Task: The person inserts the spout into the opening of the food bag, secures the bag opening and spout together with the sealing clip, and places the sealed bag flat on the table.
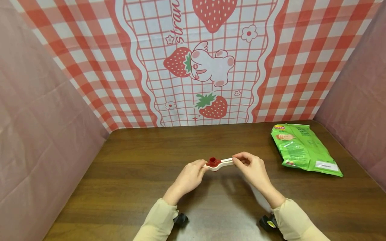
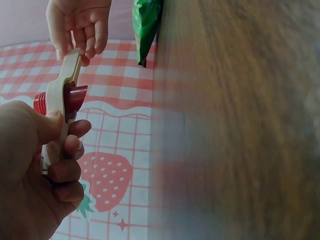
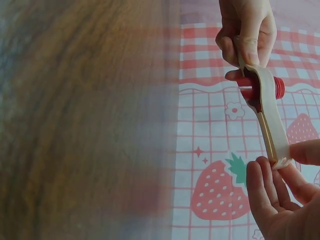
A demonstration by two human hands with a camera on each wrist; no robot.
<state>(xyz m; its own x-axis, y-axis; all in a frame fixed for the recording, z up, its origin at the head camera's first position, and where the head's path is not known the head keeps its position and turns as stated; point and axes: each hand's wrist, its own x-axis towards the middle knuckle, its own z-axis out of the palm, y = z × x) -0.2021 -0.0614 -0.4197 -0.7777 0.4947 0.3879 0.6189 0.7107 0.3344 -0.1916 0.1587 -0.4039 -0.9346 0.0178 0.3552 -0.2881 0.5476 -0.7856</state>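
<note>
A white bag clip [image 1: 227, 162] with a red pouring spout [image 1: 212, 162] in it is held up between both hands over the table. My left hand [image 1: 190, 174] grips the end beside the spout, with the thumb pressed along the white body [image 2: 56, 92] in the left wrist view. At the other, narrow end, my right hand [image 1: 254, 170] pinches the tip. The right wrist view shows the right thumb and fingers [image 3: 305, 152] around that tip. On one side of the white bar [image 3: 274, 115], red screw threads [image 3: 280, 88] stick out.
A green food bag [image 1: 306, 149] lies at the right rear of the brown wooden table [image 1: 144, 147]. Behind the table hangs a red-checked strawberry cloth [image 1: 211, 67]. Pinkish cloth walls [image 1: 45, 117] stand along both sides.
</note>
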